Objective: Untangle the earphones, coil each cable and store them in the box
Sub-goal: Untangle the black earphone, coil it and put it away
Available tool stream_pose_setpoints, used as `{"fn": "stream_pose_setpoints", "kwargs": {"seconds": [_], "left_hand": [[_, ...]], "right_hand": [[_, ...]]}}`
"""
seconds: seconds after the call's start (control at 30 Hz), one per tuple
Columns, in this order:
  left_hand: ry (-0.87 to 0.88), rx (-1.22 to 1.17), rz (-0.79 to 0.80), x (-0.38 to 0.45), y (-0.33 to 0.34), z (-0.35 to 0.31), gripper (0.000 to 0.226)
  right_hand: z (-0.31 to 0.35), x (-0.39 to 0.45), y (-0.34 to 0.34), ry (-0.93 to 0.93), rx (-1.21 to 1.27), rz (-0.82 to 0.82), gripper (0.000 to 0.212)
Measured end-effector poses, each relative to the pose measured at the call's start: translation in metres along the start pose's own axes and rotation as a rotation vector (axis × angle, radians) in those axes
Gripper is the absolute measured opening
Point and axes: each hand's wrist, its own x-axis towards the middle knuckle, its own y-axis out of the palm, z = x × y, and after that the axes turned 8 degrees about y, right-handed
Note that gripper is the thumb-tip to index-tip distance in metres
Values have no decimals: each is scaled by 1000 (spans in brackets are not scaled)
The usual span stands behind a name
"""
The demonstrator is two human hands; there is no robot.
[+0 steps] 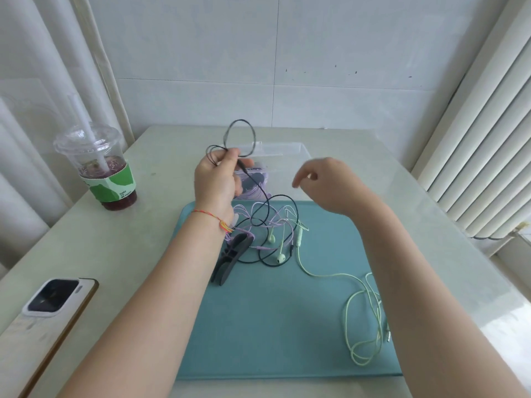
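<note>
The left hand (216, 179) pinches black cable (240, 137) loops above the box (290, 156) at the mat's (287, 326) far edge; the right hand (324, 182) hovers loosely curled, holding nothing. The cable looks light, limp and springy, so I'd grip the bundled loops. The green cable (365, 320) lies near the mat's right edge.

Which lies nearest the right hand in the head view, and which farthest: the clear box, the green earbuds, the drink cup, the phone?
From the right hand:
1. Clear box, just beyond it, at the table's far side.
2. Green earbuds, below it on the teal mat.
3. Drink cup, far left.
4. Phone, near left edge.
</note>
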Motion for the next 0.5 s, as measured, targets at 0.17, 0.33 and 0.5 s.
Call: {"fn": "stream_pose_setpoints", "kwargs": {"seconds": [0.17, 0.33, 0.5], "left_hand": [[-65, -4, 158, -10, 9, 0, 20], [-51, -104, 42, -2, 3, 0, 24], [-10, 70, -208, 10, -8, -1, 21]], "right_hand": [[22, -13, 11, -65, 192, 218, 22], [11, -7, 16, -19, -108, 232, 15], [-8, -4, -14, 104, -125, 17, 12]]}}
